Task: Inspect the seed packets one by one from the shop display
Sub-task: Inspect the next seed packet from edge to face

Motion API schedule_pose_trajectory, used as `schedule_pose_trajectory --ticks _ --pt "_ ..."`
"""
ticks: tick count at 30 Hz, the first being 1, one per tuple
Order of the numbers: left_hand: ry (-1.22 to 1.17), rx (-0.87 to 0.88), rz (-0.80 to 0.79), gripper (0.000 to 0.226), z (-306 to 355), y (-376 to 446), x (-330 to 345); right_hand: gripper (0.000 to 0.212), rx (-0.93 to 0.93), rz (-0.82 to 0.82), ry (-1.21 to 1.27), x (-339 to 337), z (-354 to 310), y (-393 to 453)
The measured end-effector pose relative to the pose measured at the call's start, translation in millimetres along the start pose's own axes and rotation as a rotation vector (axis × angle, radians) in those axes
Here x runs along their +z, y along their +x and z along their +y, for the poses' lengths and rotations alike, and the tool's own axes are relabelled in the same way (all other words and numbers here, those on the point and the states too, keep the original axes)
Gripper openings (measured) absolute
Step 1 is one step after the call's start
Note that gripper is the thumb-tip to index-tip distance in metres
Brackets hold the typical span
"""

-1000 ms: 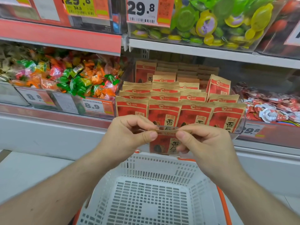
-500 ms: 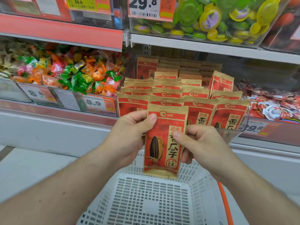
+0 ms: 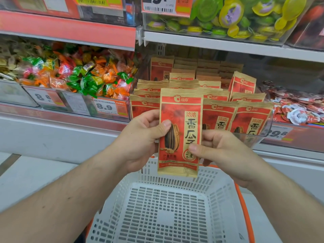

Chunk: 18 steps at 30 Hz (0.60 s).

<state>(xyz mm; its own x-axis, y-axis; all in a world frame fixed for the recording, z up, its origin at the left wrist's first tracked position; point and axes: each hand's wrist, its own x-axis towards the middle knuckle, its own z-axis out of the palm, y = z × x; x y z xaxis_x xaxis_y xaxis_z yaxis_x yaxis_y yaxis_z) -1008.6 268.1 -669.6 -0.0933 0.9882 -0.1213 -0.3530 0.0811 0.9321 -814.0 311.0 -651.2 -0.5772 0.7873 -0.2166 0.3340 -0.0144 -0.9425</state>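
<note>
A shopper's left hand (image 3: 140, 137) and right hand (image 3: 222, 151) pinch a flat red-and-tan paper seed packet (image 3: 180, 134) upright above a white perforated plastic basket (image 3: 166, 211), before the shelf's packet rows (image 3: 228, 109); the smooth, crimp-edged pack could slip from so light a thumb grip

Price tag (image 3: 165, 4) cut by top edge, basket (image 3: 219, 190) cut by bottom edge, rear seed packets (image 3: 206, 67) in shadow, small print on held packet (image 3: 180, 130) illegible
</note>
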Motion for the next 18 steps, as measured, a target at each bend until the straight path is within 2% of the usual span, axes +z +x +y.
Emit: schedule_pose_trajectory --ticks 3,7,12,18 --pt "0.06 -0.022 -0.039 0.045 3.2 -1.8 -0.6 0.045 0.0 -0.001 0.071 -0.7 2.1 0.9" --pt "0.141 -0.029 -0.081 0.05 2.8 -5.0 -0.3 0.044 0.026 -0.028 0.179 -3.2 0.3 -0.8" --pt "0.129 -0.013 -0.059 0.049 0.8 -5.5 -0.2 0.065 0.005 -0.145 0.079 -1.6 -3.1 -4.5" --pt "0.202 0.018 -0.058 0.034 1.7 -8.0 -2.8 0.065 -0.023 -0.095 -0.031 3.8 -4.4 -5.3"
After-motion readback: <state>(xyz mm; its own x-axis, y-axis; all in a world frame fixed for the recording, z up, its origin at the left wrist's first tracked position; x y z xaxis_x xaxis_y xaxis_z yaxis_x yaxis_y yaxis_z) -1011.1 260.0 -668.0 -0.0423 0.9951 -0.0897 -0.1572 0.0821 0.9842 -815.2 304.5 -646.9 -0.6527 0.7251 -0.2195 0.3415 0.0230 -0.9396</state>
